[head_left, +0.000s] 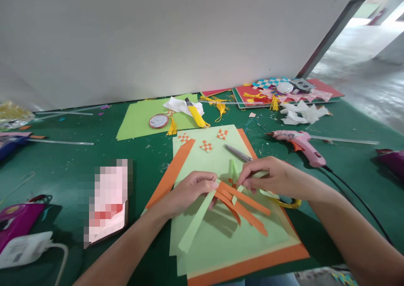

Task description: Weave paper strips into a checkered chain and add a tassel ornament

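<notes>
Orange paper strips (249, 214) and a pale green strip (197, 223) fan out from my left hand (197, 189), whose thumb and fingers pinch them where they cross. My right hand (263, 174) is just to the right, fingers closed on a light green strip (240, 189) that passes among the orange ones. Under both hands lie pale green sheets (217, 252) over orange paper (252, 263). Scissors (237, 152) with yellow handles lie partly beneath my right hand. Small orange-and-white checkered pieces (206, 146) rest on the sheets beyond my hands.
A pink glue gun (299, 143) with a cord lies at the right. At the left are a phone (109, 206) and a white charger (27, 250). Further back sit a yellow cutter (197, 114), a round tin (158, 121), tassels, crumpled tissue (303, 112) and a red folder (328, 90).
</notes>
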Tool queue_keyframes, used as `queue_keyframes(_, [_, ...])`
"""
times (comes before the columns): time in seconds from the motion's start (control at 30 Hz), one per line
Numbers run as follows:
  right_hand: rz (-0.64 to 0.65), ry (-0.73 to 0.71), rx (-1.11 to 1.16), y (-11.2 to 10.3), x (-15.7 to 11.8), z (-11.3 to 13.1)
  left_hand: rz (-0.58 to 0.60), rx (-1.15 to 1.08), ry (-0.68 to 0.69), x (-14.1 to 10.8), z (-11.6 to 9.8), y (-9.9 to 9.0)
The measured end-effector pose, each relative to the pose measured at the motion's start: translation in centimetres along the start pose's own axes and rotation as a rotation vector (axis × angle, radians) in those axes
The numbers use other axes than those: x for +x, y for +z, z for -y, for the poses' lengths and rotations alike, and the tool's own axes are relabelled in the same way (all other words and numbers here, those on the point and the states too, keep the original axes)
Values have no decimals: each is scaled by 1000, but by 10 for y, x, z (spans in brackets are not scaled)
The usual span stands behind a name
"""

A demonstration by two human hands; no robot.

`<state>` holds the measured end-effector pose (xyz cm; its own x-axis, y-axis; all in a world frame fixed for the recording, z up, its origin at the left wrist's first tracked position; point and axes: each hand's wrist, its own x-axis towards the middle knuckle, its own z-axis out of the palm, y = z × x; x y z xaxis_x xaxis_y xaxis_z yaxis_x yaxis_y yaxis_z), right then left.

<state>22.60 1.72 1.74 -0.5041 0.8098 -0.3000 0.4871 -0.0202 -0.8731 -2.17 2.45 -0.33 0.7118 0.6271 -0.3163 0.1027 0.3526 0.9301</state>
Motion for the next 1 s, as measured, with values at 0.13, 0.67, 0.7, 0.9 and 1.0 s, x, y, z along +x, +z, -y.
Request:
queue_keyframes(0.13, [-6, 12, -7, 0, -1, 1, -1, 18, -16, 0, 0, 0])
queue_keyframes(0.67, [128, -8, 210, -2, -3, 0, 11, 65, -72, 0, 0, 1])
queue_keyframes(0.7, [144, -6, 244, -3, -4, -1, 14, 62, -67, 0, -1, 2])
queue_keyframes(0.9, [184, 16, 376, -2, -3, -4, 19, 77, -32, 1, -4, 3])
queue_keyframes(1.0, [172, 23, 386, 3, 0, -2, 28, 98, -35, 0, -4, 2])
